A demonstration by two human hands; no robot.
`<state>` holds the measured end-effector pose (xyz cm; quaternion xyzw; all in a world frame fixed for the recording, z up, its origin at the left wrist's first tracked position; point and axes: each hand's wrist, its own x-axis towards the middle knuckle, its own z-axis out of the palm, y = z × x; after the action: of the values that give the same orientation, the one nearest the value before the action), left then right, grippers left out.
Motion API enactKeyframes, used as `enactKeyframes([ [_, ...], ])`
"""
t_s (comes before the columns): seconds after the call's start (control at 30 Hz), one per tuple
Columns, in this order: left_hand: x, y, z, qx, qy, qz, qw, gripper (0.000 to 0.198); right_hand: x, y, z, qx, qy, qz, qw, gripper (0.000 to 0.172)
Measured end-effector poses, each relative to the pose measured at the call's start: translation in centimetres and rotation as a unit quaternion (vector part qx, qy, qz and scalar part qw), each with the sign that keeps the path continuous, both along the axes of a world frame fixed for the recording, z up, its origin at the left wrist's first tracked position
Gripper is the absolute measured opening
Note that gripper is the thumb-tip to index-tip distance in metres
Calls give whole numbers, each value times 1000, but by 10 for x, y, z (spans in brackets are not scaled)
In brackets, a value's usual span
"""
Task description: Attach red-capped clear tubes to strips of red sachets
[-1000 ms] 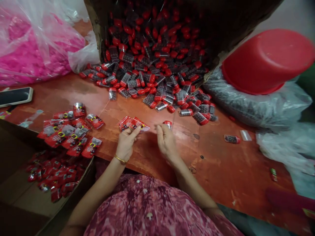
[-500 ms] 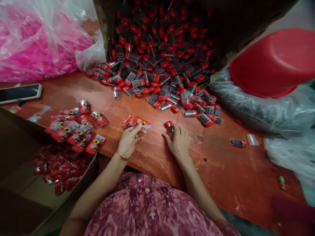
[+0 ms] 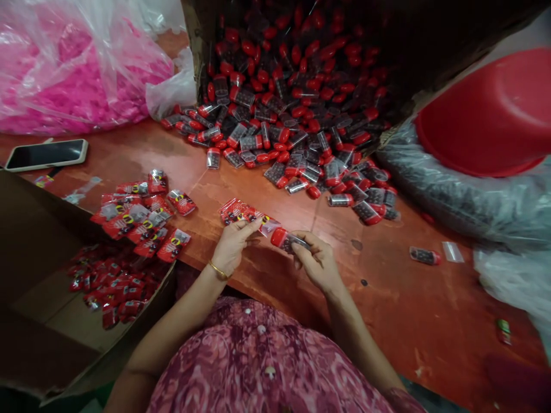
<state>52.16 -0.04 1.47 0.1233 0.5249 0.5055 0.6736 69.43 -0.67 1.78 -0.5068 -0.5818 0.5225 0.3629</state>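
Note:
My left hand (image 3: 232,248) pinches a small stack of red printed sachets (image 3: 241,212) just above the red-brown table (image 3: 387,287). My right hand (image 3: 318,261) grips a small clear vial with a red cap (image 3: 286,240), its cap pointing left toward the sachets. The vial and the sachets nearly touch. A heap of the same red-capped vials (image 3: 301,137) spills from a tipped cardboard box (image 3: 430,40) at the back of the table. Filled red sachets (image 3: 142,215) lie in a loose pile at the table's left edge.
An open carton (image 3: 38,321) at lower left holds more red sachets (image 3: 112,287). A phone (image 3: 46,155) lies at far left. A bag of pink items (image 3: 73,69) sits behind it. A red basin (image 3: 486,115) rests on plastic bags (image 3: 465,195) at right. One stray vial (image 3: 425,256) lies near them.
My right hand picked a vial off the table and brought it left to the sachets in my left hand. The view shifted slightly.

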Motion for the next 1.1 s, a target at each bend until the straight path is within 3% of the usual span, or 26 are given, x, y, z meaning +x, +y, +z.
enactKeyframes([
  [0.37,1,-2,-2,72,45,-27,996,33,-9,3,-4,-60,40,23,997,23],
  [0.6,17,-5,-6,89,-2,23,996,37,-14,-1,-15,-20,64,-35,997,24],
  [0.9,23,-5,-7,73,-18,32,997,30,-31,-2,-28,-68,130,-18,989,36],
  [1.0,17,-1,-7,57,-30,63,996,32,-34,-5,-31,-73,152,-11,986,42],
  [1.1,16,1,-9,45,-34,101,993,36,-34,-5,-35,-61,161,-20,985,35],
])
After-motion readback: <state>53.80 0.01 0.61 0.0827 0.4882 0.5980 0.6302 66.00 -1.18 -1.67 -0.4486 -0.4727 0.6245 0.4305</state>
